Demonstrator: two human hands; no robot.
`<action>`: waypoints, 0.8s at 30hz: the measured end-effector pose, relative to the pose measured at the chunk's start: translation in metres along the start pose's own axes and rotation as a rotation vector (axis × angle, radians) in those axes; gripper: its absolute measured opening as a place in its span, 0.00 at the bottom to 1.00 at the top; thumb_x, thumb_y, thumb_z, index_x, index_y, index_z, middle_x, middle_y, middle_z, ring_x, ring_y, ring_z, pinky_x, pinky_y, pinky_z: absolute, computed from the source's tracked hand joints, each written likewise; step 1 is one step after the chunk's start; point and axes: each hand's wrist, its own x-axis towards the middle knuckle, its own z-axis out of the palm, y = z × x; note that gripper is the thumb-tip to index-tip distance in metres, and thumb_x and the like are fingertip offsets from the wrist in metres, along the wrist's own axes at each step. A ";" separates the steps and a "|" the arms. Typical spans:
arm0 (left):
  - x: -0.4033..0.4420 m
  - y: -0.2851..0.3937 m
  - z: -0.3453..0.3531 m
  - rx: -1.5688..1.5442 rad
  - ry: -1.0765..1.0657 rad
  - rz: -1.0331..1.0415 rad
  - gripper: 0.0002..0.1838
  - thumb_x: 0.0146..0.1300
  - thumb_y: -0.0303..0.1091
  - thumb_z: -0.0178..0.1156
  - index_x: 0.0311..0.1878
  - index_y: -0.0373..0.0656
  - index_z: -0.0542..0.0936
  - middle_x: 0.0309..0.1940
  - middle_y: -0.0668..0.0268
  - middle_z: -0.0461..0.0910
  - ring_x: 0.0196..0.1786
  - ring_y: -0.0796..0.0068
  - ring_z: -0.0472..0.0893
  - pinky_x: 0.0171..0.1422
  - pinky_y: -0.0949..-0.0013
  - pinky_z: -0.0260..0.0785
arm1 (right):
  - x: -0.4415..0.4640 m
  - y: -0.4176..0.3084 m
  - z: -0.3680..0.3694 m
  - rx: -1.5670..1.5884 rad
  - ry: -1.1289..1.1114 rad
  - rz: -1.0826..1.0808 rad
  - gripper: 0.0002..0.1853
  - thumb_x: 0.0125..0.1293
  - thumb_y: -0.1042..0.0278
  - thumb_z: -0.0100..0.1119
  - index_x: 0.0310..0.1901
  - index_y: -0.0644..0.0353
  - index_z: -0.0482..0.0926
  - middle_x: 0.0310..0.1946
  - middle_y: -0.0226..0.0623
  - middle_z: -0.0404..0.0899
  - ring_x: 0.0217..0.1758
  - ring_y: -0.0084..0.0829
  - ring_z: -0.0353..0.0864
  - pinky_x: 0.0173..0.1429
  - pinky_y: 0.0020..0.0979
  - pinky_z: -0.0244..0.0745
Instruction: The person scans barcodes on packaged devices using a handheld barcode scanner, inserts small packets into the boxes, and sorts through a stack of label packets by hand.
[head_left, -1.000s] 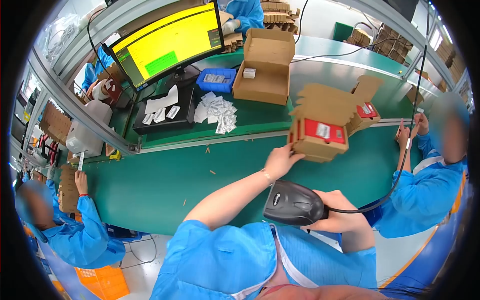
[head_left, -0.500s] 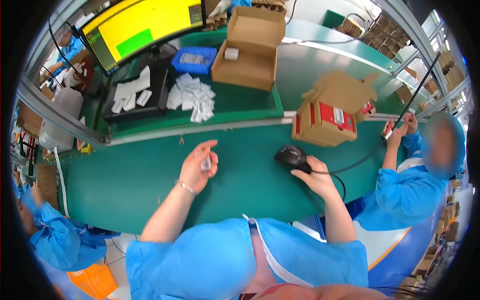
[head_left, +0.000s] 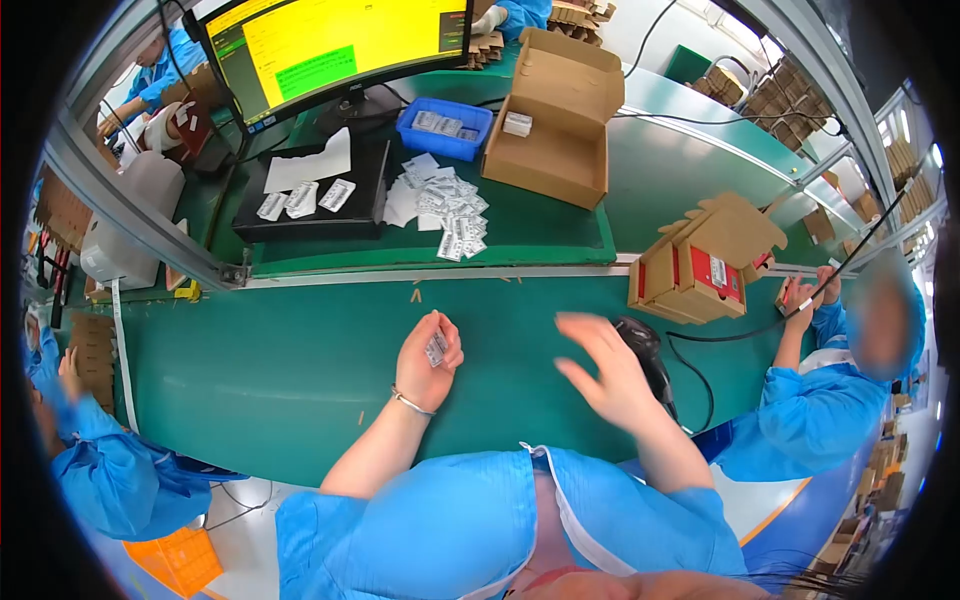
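My left hand point(head_left: 430, 352) is closed around a small white label point(head_left: 437, 348) with black print, held over the green worktop point(head_left: 250, 370). My right hand point(head_left: 605, 375) is a little blurred, its fingers stretched and apart with nothing in them. Just beyond it, a black handheld barcode scanner point(head_left: 645, 350) lies on the worktop, partly hidden behind the hand. The scanner's black cable point(head_left: 740, 339) runs off to the right. A cardboard box point(head_left: 655, 285) with red packages point(head_left: 718, 278) in it stands past the scanner.
On the raised shelf are a pile of printed labels point(head_left: 455, 210), a black box point(head_left: 350, 205) with labels on top, a blue bin point(head_left: 450, 143) and an open carton point(head_left: 560, 165). A monitor point(head_left: 330, 60) stands behind. Co-workers in blue sit at right point(head_left: 820, 420) and left point(head_left: 125, 470).
My right hand has let go of the barcode scanner, which now lies farther right on the worktop. The left hand still holds the label, turned more upright. The camera view has shifted.
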 end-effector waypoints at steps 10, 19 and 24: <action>0.007 -0.002 -0.002 -0.144 -0.009 0.005 0.17 0.71 0.45 0.47 0.47 0.40 0.75 0.30 0.64 0.77 0.28 0.73 0.74 0.35 0.69 0.66 | 0.145 0.032 0.135 -0.344 0.077 0.001 0.40 0.54 0.52 0.66 0.64 0.64 0.62 0.66 0.45 0.61 0.74 0.44 0.51 0.73 0.53 0.44; 0.006 -0.005 -0.005 -0.072 -0.077 0.014 0.15 0.71 0.42 0.48 0.47 0.39 0.74 0.31 0.65 0.77 0.30 0.74 0.74 0.37 0.71 0.67 | 0.127 0.057 0.142 -0.303 0.239 -0.222 0.15 0.53 0.77 0.60 0.44 0.56 0.80 0.49 0.30 0.80 0.61 0.31 0.72 0.71 0.45 0.54; 0.007 -0.003 -0.004 -0.027 -0.085 0.013 0.14 0.70 0.41 0.49 0.47 0.40 0.75 0.32 0.65 0.77 0.31 0.75 0.74 0.37 0.71 0.67 | 0.133 0.074 0.138 -0.088 0.380 -0.136 0.10 0.58 0.80 0.54 0.39 0.56 0.81 0.41 0.33 0.83 0.52 0.33 0.80 0.63 0.40 0.64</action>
